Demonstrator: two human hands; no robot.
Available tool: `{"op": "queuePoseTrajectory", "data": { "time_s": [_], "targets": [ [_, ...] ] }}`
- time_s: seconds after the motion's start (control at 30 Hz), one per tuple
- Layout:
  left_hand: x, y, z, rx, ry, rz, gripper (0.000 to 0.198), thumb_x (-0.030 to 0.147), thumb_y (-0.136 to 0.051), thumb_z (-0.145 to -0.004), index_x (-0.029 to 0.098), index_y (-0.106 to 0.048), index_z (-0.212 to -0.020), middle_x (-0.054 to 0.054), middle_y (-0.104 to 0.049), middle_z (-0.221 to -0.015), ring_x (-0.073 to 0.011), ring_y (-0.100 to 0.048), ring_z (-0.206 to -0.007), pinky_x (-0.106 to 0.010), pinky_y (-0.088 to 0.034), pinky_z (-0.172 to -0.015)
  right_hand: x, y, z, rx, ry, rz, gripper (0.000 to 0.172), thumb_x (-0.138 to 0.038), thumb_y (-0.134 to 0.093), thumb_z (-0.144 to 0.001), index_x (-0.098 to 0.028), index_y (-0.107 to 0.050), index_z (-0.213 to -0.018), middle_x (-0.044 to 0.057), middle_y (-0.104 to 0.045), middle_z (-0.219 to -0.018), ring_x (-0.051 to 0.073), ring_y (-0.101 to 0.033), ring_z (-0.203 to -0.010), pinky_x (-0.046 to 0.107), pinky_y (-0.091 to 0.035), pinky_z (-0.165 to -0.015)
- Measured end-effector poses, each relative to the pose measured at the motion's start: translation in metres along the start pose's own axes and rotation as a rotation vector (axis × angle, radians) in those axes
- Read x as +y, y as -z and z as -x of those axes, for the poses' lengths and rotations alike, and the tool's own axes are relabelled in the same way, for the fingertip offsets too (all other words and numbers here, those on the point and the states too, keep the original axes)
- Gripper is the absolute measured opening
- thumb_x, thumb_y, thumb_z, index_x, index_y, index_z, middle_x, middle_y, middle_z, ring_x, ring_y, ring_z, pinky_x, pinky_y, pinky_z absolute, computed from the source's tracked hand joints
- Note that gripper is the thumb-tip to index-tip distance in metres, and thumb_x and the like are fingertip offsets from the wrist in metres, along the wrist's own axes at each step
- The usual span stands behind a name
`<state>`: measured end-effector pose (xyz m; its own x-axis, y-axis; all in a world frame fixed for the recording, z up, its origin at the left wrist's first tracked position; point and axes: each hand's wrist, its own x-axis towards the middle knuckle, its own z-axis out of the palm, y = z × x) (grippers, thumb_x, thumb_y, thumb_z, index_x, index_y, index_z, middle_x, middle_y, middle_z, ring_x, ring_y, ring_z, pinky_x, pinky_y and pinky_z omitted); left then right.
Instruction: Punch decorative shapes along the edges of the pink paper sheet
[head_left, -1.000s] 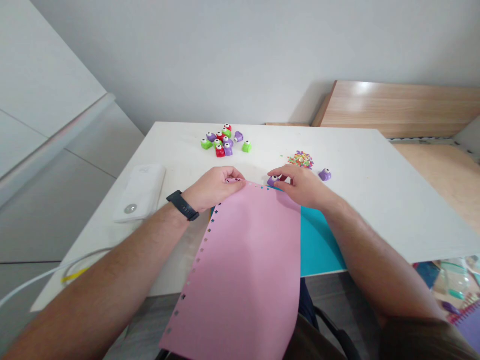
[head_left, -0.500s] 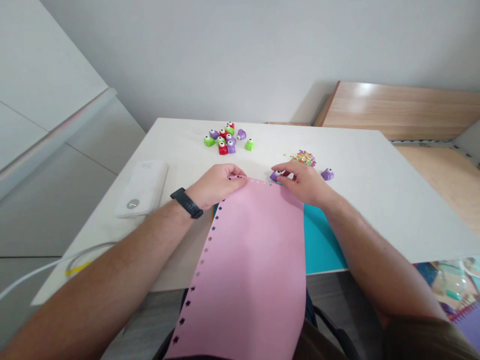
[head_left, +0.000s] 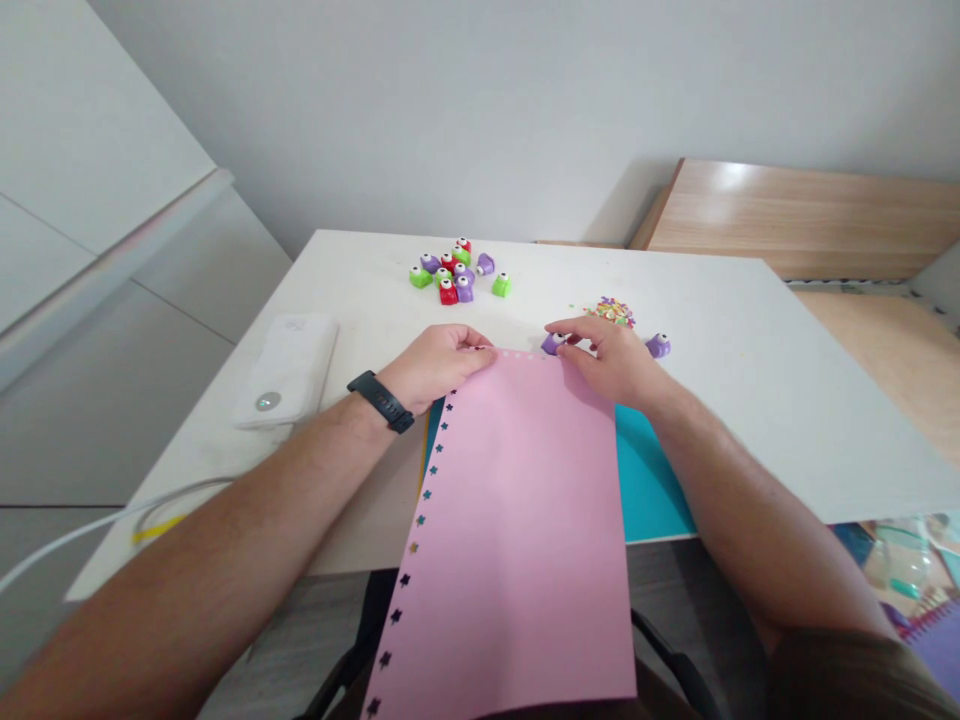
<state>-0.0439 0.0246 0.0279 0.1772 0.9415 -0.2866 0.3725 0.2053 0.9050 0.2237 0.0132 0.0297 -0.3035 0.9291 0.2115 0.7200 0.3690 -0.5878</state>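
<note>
A pink sheet of paper hangs over the table's front edge, with small flower-shaped holes along its left and far edges. My left hand pinches its far left corner between thumb and fingers. My right hand is closed around a purple craft punch, which sits at the paper's far edge. Another purple punch stands just beyond that hand. Close to my right fingers lies a small heap of colourful paper cutouts. Blue sheets show from under the pink paper.
Several red, green and purple punches are grouped at the back of the white table. On the left lie a white device and a cable. A wooden panel stands at the right.
The pink sheet's near end has swung a little to the right, and its lower edge now shows. Both hands keep their grips, with the purple punch still at the far edge.
</note>
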Motion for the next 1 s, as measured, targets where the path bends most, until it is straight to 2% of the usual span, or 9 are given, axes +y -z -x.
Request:
{"op": "queuePoseTrajectory", "data": {
  "time_s": [0.23, 0.4, 0.53, 0.67, 0.83, 1.0],
  "targets": [
    [0.0, -0.003, 0.002, -0.012, 0.001, -0.044, 0.029, 0.04, -0.082, -0.077, 0.019, -0.073, -0.095, -0.003, -0.073, -0.082, -0.0153, -0.061, -0.066, -0.027, -0.043, -0.057, 0.0, -0.001, 0.001, -0.009, 0.048, 0.022, 0.035, -0.021, -0.064, -0.098, -0.025, -0.078, -0.129, 0.008, -0.079, -0.127, 0.025, -0.073, -0.112, 0.041, -0.055, -0.1],
    [-0.001, -0.002, 0.001, -0.01, -0.015, -0.089, 0.026, 0.038, -0.081, -0.079, 0.019, -0.074, -0.095, -0.003, -0.073, -0.084, -0.0158, -0.061, -0.068, -0.027, -0.043, -0.058, 0.005, -0.001, -0.001, 0.037, -0.029, -0.065, 0.031, -0.029, -0.066, -0.098, -0.026, -0.077, -0.127, 0.005, -0.081, -0.122, 0.024, -0.074, -0.105, 0.04, -0.055, -0.094],
    [-0.004, -0.002, 0.001, -0.03, -0.03, -0.076, 0.027, 0.039, -0.081, -0.079, 0.019, -0.074, -0.095, -0.004, -0.074, -0.085, -0.0168, -0.063, -0.071, -0.027, -0.045, -0.06, 0.006, 0.0, 0.0, 0.043, -0.094, -0.243, 0.033, -0.038, -0.066, -0.1, -0.024, -0.075, -0.128, 0.005, -0.08, -0.114, 0.022, -0.071, -0.098, 0.039, -0.055, -0.088],
    [-0.005, -0.001, 0.001, -0.032, -0.049, -0.092, 0.027, 0.041, -0.081, -0.079, 0.02, -0.075, -0.095, -0.003, -0.073, -0.084, -0.0163, -0.063, -0.07, -0.027, -0.045, -0.06, -0.001, 0.002, 0.001, 0.0, -0.137, -0.529, 0.034, -0.046, -0.07, -0.097, -0.023, -0.074, -0.122, 0.005, -0.079, -0.111, 0.021, -0.069, -0.099, 0.037, -0.054, -0.091],
    [-0.007, 0.0, 0.0, -0.028, -0.073, -0.103, 0.03, 0.045, -0.081, -0.079, 0.021, -0.075, -0.095, -0.002, -0.073, -0.083, -0.0163, -0.062, -0.07, -0.027, -0.044, -0.059, -0.01, 0.008, 0.001, -0.032, -0.188, -0.703, 0.03, -0.044, -0.071, -0.093, -0.021, -0.074, -0.111, 0.005, -0.077, -0.104, 0.019, -0.068, -0.093, 0.032, -0.051, -0.081],
    [-0.009, -0.001, 0.0, -0.037, -0.091, -0.117, 0.031, 0.047, -0.08, -0.079, 0.021, -0.075, -0.096, -0.002, -0.072, -0.082, -0.0161, -0.062, -0.07, -0.026, -0.044, -0.059, -0.015, 0.014, 0.002, -0.089, -0.264, -0.868, 0.026, -0.041, -0.068, -0.091, -0.02, -0.074, -0.105, 0.009, -0.076, -0.104, 0.022, -0.068, -0.089, 0.035, -0.052, -0.077]
  ]
}}
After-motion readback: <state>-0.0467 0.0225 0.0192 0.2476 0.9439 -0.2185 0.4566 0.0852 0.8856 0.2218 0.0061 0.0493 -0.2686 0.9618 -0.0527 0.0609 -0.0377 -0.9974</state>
